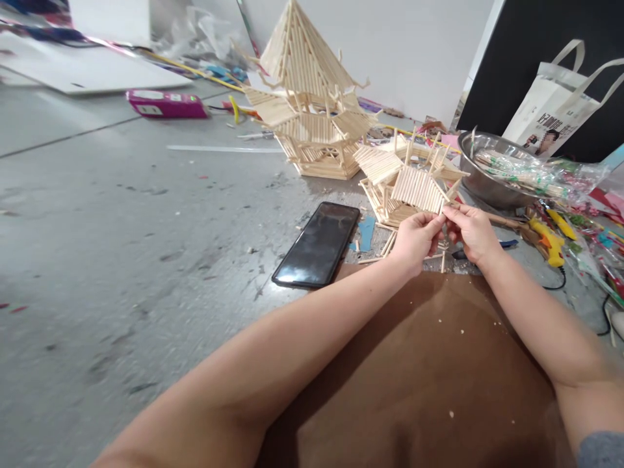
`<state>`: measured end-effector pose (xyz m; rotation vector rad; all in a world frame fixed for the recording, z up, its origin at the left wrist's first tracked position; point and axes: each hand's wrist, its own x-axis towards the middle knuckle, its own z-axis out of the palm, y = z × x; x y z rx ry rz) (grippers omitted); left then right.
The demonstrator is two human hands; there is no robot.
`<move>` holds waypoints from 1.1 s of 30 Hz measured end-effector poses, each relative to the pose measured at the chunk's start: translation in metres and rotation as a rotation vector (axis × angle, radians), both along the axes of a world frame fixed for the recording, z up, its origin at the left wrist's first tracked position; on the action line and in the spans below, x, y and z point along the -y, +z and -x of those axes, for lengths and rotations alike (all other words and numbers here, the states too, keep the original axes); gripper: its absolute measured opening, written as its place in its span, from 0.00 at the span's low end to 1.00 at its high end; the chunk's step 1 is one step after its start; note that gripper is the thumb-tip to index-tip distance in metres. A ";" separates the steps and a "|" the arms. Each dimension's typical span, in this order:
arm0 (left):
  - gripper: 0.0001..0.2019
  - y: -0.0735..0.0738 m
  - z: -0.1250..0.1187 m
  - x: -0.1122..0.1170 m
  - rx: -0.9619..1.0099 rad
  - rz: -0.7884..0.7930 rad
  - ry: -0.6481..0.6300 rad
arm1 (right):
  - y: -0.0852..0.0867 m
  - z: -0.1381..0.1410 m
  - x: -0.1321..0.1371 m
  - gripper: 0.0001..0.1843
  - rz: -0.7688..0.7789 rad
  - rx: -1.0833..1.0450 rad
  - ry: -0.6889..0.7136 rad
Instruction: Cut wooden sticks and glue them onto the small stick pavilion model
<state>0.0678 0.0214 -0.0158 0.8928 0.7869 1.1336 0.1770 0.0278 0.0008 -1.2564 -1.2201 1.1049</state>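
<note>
A small unfinished pavilion model (pixel 422 188) made of thin wooden sticks stands on the floor in front of me. My left hand (pixel 416 239) and my right hand (pixel 472 233) come together at the near right corner of its slatted roof panel. Both are closed in a pinch, fingertips almost touching. Between the right fingertips a short wooden stick (pixel 442 207) shows at the panel's edge. What the left fingers pinch is hidden. Behind it stands a taller stick pagoda (pixel 314 127) with a pointed roof. Loose sticks (pixel 389 244) lie beneath the hands.
A black phone (pixel 319 244) lies left of the hands, beside blue scrap (pixel 366 233). At right are a steel bowl (pixel 492 185) of bagged sticks, a yellow glue gun (pixel 548 240) and a white bag (pixel 556 104). A purple power strip (pixel 166 104) sits far left. Brown material (pixel 439 370) spreads nearest me.
</note>
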 end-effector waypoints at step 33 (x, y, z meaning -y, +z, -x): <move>0.12 -0.006 0.006 0.006 0.075 0.046 -0.154 | -0.008 -0.007 0.013 0.12 -0.009 0.062 -0.004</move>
